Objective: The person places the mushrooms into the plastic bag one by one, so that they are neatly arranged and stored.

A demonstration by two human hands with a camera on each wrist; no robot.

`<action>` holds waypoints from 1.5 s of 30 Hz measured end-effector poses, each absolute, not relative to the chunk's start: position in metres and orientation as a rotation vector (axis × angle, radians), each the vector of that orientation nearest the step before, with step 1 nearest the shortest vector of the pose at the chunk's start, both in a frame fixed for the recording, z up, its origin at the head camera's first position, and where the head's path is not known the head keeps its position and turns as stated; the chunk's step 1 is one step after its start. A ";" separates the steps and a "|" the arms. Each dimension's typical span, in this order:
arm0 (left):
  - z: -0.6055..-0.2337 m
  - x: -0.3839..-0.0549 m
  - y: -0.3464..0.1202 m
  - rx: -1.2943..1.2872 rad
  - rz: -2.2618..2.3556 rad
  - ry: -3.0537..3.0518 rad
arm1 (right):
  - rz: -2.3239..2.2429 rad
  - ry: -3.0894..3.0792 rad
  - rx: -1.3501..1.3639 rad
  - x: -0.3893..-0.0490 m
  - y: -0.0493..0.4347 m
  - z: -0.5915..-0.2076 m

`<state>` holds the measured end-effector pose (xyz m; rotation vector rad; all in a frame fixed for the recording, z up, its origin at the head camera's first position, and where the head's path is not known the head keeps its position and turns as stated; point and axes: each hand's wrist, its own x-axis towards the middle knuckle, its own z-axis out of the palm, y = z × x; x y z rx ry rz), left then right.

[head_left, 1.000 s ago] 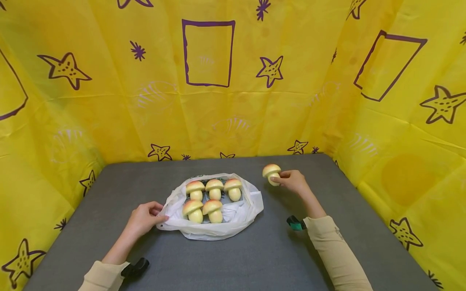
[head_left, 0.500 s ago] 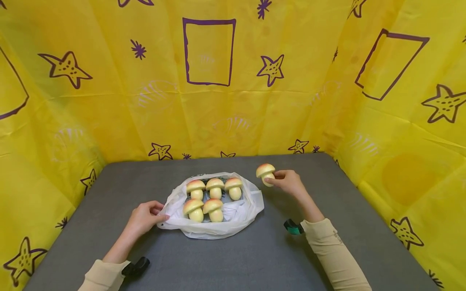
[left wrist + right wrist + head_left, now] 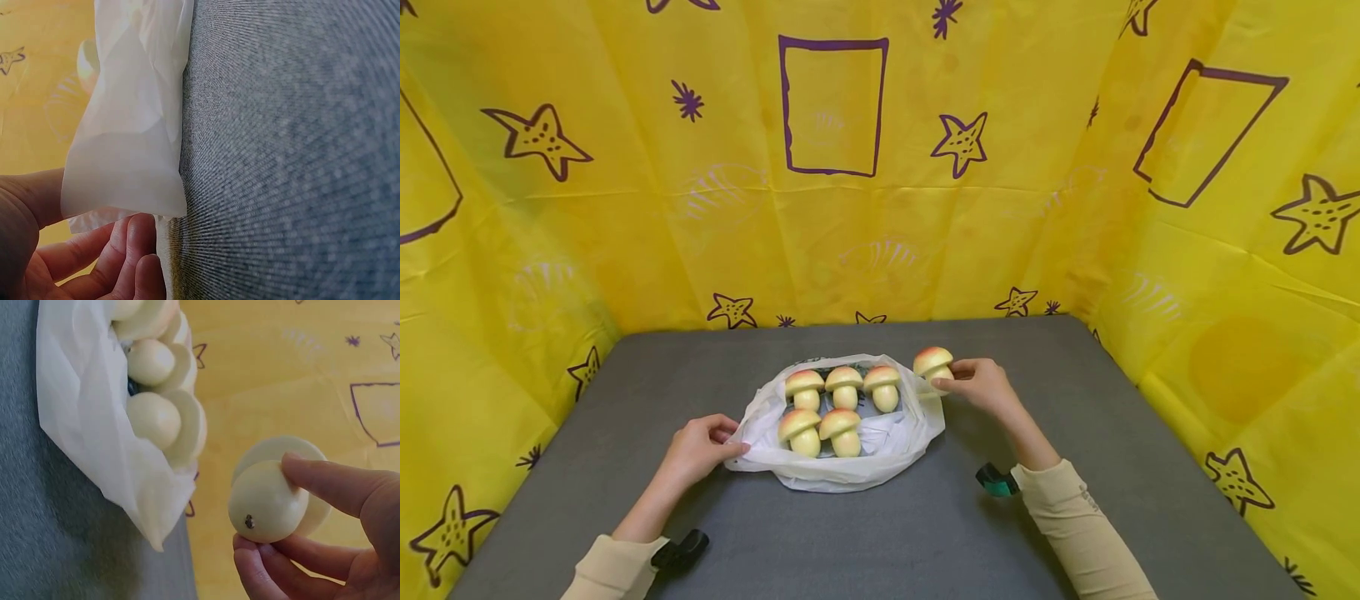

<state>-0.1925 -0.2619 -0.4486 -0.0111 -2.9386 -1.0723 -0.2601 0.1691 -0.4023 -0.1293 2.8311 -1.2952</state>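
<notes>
A white plastic bag (image 3: 842, 477) lies with its mouth spread on the table. Several toy mushrooms (image 3: 844, 387) with yellow stems and orange-tinged caps sit inside it in two rows. My left hand (image 3: 696, 450) pinches the bag's left edge between thumb and fingers; in the left wrist view the thumb goes behind the white plastic (image 3: 128, 156). My right hand (image 3: 981, 385) holds one more toy mushroom (image 3: 932, 364) by its stem, just beyond the bag's right edge. The right wrist view shows the thumb and fingertips around that mushroom's stem (image 3: 265, 503), apart from the bag.
A grey cloth-covered table (image 3: 850, 550) carries the bag. Yellow curtains (image 3: 880, 233) printed with starfish enclose its back and both sides. A black wrist strap (image 3: 681, 550) sits at the left sleeve, and another with a green patch (image 3: 997, 481) at the right.
My right hand has carried its mushroom leftward, up to the right edge of the bag. The left hand keeps its place on the bag's edge, and the mushrooms inside stay put.
</notes>
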 end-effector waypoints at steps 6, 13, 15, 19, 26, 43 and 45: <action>-0.448 -0.193 -0.262 -0.009 -1.073 -2.943 | -1.294 2.823 -0.141 -0.255 0.160 -0.407; -0.449 -0.193 -0.262 -0.005 -1.073 -2.942 | -1.289 2.812 -0.130 -0.251 0.150 -0.411; -0.449 -0.193 -0.262 -0.006 -1.076 -2.940 | -1.295 2.807 -0.117 -0.250 0.147 -0.412; -0.450 -0.192 -0.262 0.000 -1.084 -2.941 | -1.298 2.795 -0.108 -0.246 0.141 -0.412; -0.451 -0.192 -0.263 0.001 -1.082 -2.947 | -1.336 2.769 -0.138 -0.241 0.131 -0.414; -0.450 -0.192 -0.263 0.006 -1.091 -2.943 | -1.357 2.699 -0.180 -0.232 0.109 -0.426; -0.449 -0.192 -0.263 0.002 -1.088 -2.942 | -1.344 2.699 -0.190 -0.231 0.107 -0.428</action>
